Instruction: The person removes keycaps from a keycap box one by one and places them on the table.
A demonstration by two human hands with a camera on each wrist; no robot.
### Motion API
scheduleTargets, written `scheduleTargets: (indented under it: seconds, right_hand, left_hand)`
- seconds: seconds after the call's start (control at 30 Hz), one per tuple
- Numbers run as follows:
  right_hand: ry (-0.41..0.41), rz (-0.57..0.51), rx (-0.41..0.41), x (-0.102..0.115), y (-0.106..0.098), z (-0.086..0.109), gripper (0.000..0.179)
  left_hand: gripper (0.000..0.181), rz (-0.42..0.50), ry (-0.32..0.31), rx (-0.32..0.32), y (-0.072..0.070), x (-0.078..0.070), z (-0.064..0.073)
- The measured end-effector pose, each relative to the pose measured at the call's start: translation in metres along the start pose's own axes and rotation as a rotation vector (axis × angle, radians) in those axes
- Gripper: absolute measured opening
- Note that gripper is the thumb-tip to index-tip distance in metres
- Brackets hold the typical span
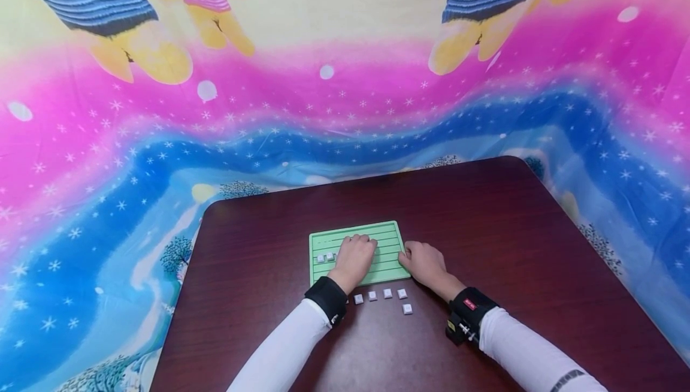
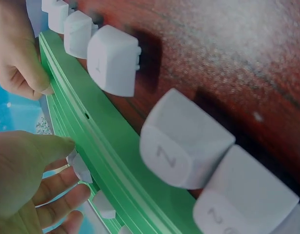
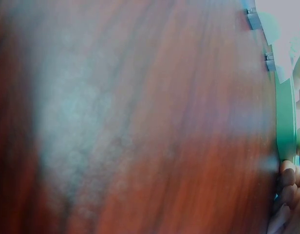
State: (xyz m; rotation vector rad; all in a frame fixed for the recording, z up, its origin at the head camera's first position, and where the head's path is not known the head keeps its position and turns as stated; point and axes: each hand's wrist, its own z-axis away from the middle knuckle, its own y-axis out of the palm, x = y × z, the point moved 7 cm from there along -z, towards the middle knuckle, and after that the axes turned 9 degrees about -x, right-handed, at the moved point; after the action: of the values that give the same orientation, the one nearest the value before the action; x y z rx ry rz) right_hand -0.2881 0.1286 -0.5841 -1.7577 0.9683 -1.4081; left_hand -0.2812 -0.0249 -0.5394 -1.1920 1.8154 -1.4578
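Note:
A light green ridged tray (image 1: 385,258) lies on the table, with white keycaps (image 1: 320,258) standing in one of its grooves at the left. Over the middle of the tray is my left hand (image 1: 356,258). In the left wrist view, its thumb and fingers pinch a small white keycap (image 2: 71,157) down at a groove, beside another keycap (image 2: 82,169). My right hand (image 1: 426,263) grips the tray's right edge, thumb on the rim and fingers curled. The right wrist view shows only part of those fingers (image 3: 288,183) by the tray (image 3: 286,114).
Loose white keycaps (image 1: 372,296) lie in a row along the tray's near side, one (image 1: 406,308) set closer to the front. A letter Z marks one keycap (image 2: 181,141) in the left wrist view. Behind the dark wooden table (image 1: 458,200) hangs a patterned cloth (image 1: 345,98).

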Motion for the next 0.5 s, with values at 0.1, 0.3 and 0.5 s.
scheduleTargets:
  seconds: [0.1, 0.3, 0.5]
  right_hand:
    - [-0.001, -0.001, -0.006, 0.0002, -0.0007, -0.0002, 0.036]
    - [0.009, 0.002, 0.002, 0.0003, -0.0008, -0.0009, 0.036]
    - [0.015, 0.006, 0.017, 0.0001, -0.0001, -0.0007, 0.037]
  left_hand:
    - [0.017, -0.011, 0.005, 0.006, 0.0010, 0.0000, -0.0004]
    - [0.018, -0.021, 0.005, 0.002, 0.0006, 0.0004, -0.0014]
    - [0.017, -0.023, -0.002, -0.013, -0.0034, 0.0007, -0.0020]
